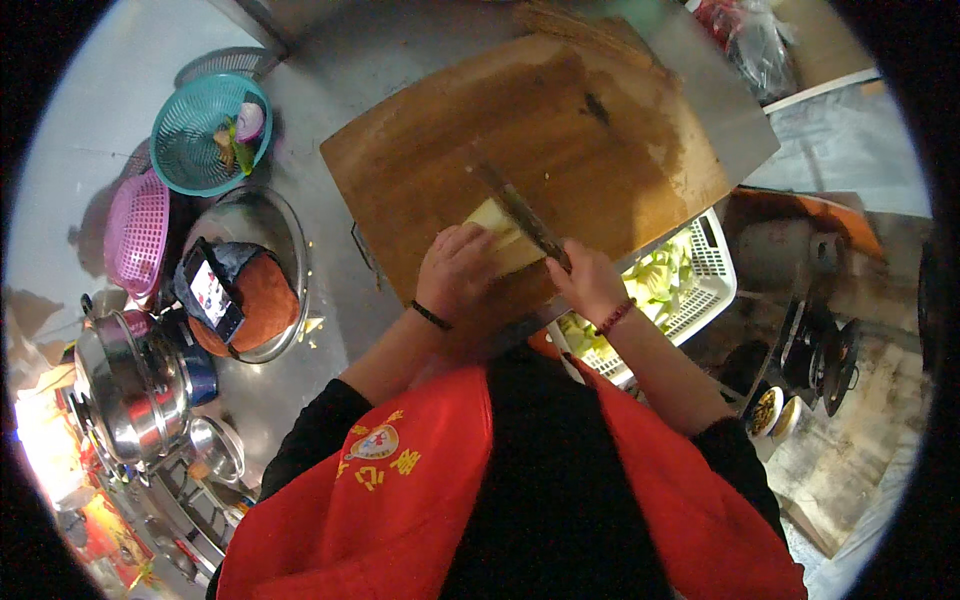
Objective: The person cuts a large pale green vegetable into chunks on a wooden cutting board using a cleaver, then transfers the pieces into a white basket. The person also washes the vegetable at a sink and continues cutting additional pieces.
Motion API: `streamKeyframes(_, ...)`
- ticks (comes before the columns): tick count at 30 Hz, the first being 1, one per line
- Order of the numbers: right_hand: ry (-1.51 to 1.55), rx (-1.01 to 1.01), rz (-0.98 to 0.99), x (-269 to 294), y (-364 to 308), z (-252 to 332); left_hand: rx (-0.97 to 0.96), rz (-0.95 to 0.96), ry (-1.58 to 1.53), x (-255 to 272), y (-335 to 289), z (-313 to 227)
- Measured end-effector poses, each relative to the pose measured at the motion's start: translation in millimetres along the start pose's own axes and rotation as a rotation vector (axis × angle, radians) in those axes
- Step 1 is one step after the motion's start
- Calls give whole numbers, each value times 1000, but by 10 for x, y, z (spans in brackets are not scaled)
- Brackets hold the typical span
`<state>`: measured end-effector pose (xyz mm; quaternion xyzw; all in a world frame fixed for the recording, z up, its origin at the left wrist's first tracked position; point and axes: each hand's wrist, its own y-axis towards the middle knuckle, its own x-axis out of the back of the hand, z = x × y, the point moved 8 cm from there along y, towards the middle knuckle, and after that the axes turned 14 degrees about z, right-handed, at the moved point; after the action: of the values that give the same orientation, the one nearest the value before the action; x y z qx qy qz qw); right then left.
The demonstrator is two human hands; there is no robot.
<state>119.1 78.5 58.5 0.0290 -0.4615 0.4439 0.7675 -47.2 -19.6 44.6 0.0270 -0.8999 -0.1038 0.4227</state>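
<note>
A large wooden cutting board (pixel 430 140) lies in front of me. My right hand (pixel 592 285) is closed round the handle of a kitchen knife (pixel 522 218), whose blade points away and to the left over the board. Just left of the blade is a pale yellow-green piece of vegetable (pixel 490 217); its exact kind I cannot make out. My left hand (pixel 460 268) presses it down with bent fingers, close beside the blade. To the right, partly under my right forearm, a white plastic basket (pixel 722 262) holds cut pale-green vegetable pieces (pixel 660 285).
On the left stand a teal basket (pixel 170 135) with an onion, a pink basket (pixel 138 228), and a phone (pixel 212 300) propped on a brown-and-dark bundle on a metal tray (pixel 295 240). Shiny pots (pixel 130 380) are nearer. Plastic bags (pixel 755 55) lie far right; small bowls (pixel 765 410) sit lower right.
</note>
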Motion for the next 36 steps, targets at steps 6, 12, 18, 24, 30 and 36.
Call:
streamKeyframes(6,47,99,20,135,-427,156,-26,-63,-2,36,33,6)
streamKeyframes(12,4,76,-16,77,-404,293,-5,-71,16,17,32,64)
streamKeyframes(18,-103,-114,104,-229,81,196,41,-41,4,-28,32,61)
streamKeyframes(24,33,-36,10,-94,172,119,64,-44,-35,-3,-5,76)
streamKeyframes(30,40,138,-12,154,-274,261,105,-121,-57,45,-32,68)
streamKeyframes(36,87,125,47,135,-258,321,37,-127,-37,36,-35,72)
